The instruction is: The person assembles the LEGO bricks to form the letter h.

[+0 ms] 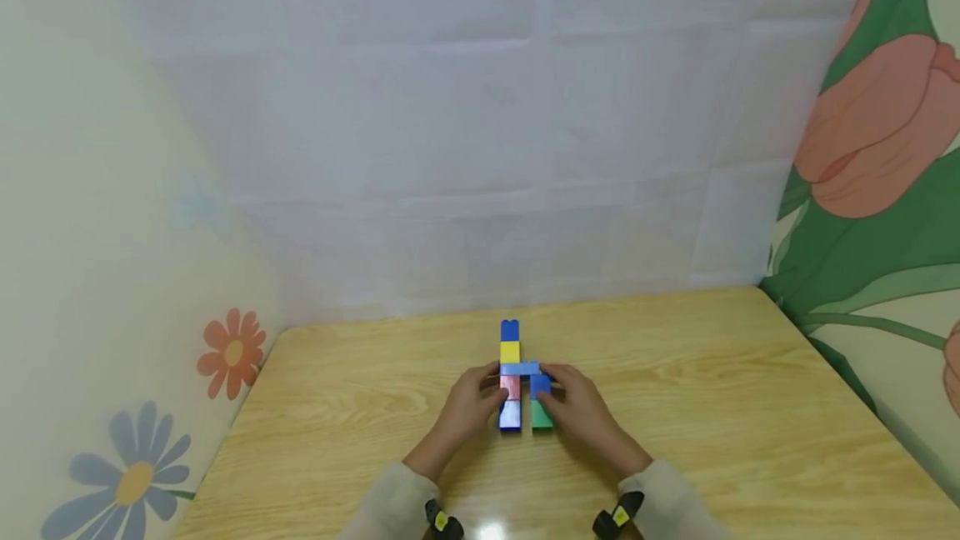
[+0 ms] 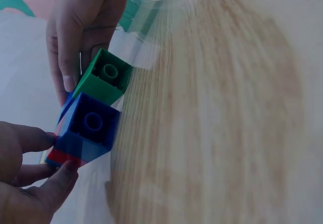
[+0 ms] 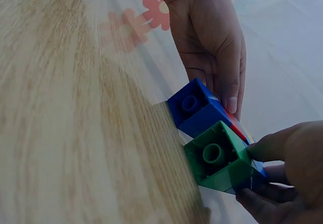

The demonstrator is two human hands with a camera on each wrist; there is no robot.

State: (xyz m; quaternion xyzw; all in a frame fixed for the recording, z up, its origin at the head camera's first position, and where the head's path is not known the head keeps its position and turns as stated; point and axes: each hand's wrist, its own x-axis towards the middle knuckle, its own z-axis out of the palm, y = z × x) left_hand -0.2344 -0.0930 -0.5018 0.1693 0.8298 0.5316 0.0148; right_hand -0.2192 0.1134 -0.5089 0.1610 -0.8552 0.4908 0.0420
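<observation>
Both hands are on a structure of joined toy building bricks over the middle of the table. Its left column has a blue brick (image 1: 510,331) at the far end, then a yellow brick (image 1: 510,352), a red brick (image 1: 511,388) and another blue brick (image 2: 83,146) nearest me. A flat light-blue brick (image 1: 527,368) bridges across to a shorter column of a blue brick (image 1: 538,386) and a green brick (image 3: 234,176). The left hand (image 1: 467,407) pinches the left column around the red brick. With thumb and fingers, the right hand (image 1: 588,417) grips the short column. Hollow undersides show in both wrist views.
The wood-grain table (image 1: 360,407) extends around the hands. A white sheet (image 1: 420,132) hangs behind its back edge. Flower-patterned walls (image 1: 885,257) stand at the left and right.
</observation>
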